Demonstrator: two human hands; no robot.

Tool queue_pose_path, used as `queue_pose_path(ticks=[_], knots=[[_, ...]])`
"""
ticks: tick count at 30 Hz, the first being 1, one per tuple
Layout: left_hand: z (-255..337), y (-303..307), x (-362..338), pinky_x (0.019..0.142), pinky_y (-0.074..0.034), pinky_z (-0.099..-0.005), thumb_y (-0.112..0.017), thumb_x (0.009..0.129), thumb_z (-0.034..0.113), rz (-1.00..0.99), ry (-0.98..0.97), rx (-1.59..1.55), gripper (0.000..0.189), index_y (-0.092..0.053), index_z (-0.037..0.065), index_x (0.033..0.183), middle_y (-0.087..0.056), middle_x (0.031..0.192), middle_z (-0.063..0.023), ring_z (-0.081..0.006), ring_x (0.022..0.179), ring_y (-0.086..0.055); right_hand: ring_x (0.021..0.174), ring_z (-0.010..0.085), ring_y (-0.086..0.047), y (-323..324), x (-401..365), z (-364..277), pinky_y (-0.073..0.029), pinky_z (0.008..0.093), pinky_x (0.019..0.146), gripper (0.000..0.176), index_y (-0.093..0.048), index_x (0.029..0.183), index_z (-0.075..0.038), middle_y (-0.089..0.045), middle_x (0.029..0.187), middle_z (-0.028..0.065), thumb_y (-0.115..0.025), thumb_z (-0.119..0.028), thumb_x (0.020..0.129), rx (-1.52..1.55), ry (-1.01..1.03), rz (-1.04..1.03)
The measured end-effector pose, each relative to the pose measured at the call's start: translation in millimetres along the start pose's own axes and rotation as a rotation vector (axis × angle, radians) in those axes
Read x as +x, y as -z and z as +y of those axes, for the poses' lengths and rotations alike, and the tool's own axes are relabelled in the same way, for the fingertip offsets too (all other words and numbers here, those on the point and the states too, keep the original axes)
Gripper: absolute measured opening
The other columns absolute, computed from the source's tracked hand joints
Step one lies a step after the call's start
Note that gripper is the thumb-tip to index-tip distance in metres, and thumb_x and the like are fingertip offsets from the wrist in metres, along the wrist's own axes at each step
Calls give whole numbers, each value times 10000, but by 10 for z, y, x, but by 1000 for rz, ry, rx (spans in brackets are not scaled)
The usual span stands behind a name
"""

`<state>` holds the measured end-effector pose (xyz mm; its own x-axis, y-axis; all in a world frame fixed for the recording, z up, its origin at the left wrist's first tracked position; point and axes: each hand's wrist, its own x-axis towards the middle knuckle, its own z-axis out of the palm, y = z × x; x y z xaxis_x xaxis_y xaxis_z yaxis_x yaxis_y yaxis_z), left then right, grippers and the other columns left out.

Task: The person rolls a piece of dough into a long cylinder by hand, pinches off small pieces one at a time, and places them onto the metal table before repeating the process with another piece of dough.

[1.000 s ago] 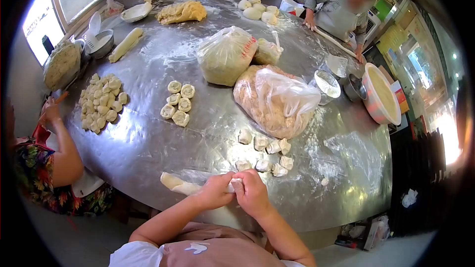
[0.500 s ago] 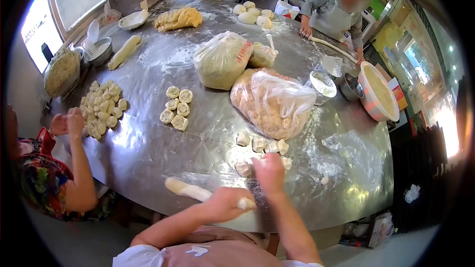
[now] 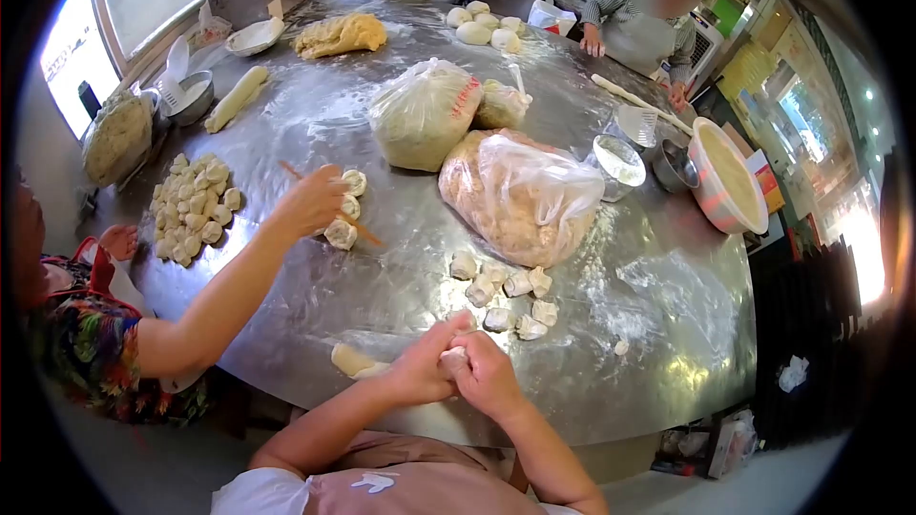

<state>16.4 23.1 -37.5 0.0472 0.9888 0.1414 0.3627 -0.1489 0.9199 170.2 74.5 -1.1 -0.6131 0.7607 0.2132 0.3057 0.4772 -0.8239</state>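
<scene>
Here's the dough (image 3: 351, 360), running through the left hand (image 3: 426, 360), fingers curled round it, and the right hand (image 3: 488, 377) pinches its end! Just beyond those fingers lie small lumps (image 3: 518, 283); farther out, a bag (image 3: 496, 205). Away to their left, a co-worker's hand (image 3: 318, 200) grips a stick (image 3: 364, 232) by some buns (image 3: 341, 235).

a broad metal table (image 3: 611, 396), streaked with flour (image 3: 658, 296), carries three filled plastic bags (image 3: 420, 119) near its middle. small dough pieces (image 3: 544, 313) lie just in front of them, a yellow dough mass (image 3: 339, 35) and white dough balls (image 3: 474, 32) toward the far edge.
</scene>
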Motion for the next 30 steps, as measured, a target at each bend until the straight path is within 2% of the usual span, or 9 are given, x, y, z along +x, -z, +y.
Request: queue_pose_path(ticks=[3, 5, 18, 21, 24, 25, 26, 27, 30], knots=[[-67, 39, -48, 912, -508, -433, -723, 785, 114, -170, 171, 54, 591, -526, 77, 1341, -645, 1199, -205, -389, 1054, -650, 809, 339, -620, -16, 34, -45, -521, 401, 710, 179, -620, 1046, -52, -604, 915, 144, -685, -168, 926, -6, 66, 118], [-33, 18, -52, 816, -531, -443, -718, 812, 180, -44, 112, 5, 389, -594, 62, 1160, -679, 1013, -210, -402, 951, -663, 792, 334, -625, -58, 60, -62, -525, 400, 686, 186, -622, 1039, -52, -599, 892, 143, -695, -173, 917, -94, 162, 182], [140, 79, -13, 761, -537, -414, -721, 822, 169, -162, 200, -17, 171, -698, 69, 958, -698, 891, -169, -325, 834, -686, 651, 336, -599, -55, 227, 207, -495, 432, 589, 200, -604, 841, -57, -605, 800, 131, -761, -181, 853, -230, 33, 384], [363, 155, -42, 798, -536, -397, -766, 842, 213, -274, 123, -142, 249, -698, 72, 1036, -706, 941, -141, -296, 870, -686, 843, 361, -635, 191, 312, 481, -521, 447, 745, 206, -632, 951, -47, -637, 944, 171, -754, -176, 849, -433, -202, 373], [232, 104, 64, 843, -536, -399, -794, 844, 257, -98, 120, -11, 455, -629, 103, 1239, -704, 1015, -144, -313, 936, -687, 1065, 402, -597, 249, 290, 392, -489, 468, 922, 339, -624, 1120, -38, -614, 1142, 227, -754, -185, 845, -410, -3, 398], [246, 76, 106, 863, -536, -406, -800, 838, 268, -7, 73, 61, 580, -572, 123, 1351, -699, 1049, -154, -327, 968, -687, 1104, 415, -576, 260, 231, 339, -471, 472, 957, 376, -612, 1160, -40, -596, 1184, 239, -754, -189, 845, -406, -1, 379], [289, 82, 110, 928, -520, -419, -826, 809, 283, -96, 286, 45, 841, -386, 125, 1508, -684, 1117, -150, -345, 1052, -668, 1143, 427, -556, 243, 183, 273, -453, 477, 992, 414, -599, 1200, -42, -579, 1226, 251, -753, -192, 846, -398, 2, 356], [264, 86, 134, 1008, -491, -453, -820, 778, 233, -130, 283, -28, 1002, -227, 84, 1572, -590, 1318, -200, -411, 1191, -583, 1181, 439, -536, 213, 158, 212, -435, 482, 1027, 452, -587, 1240, -45, -561, 1267, 263, -752, -195, 847, -385, 14, 322], [68, -18, 111, 1016, -480, -451, -799, 759, 164, 19, 98, 15, 1085, -118, 93, 1600, -494, 1418, -217, -403, 1260, -530, 1085, 392, -584, 68, 34, -14, -497, 438, 909, 395, -594, 1198, -27, -593, 1164, 218, -736, -220, 883, -153, -3, 96]])
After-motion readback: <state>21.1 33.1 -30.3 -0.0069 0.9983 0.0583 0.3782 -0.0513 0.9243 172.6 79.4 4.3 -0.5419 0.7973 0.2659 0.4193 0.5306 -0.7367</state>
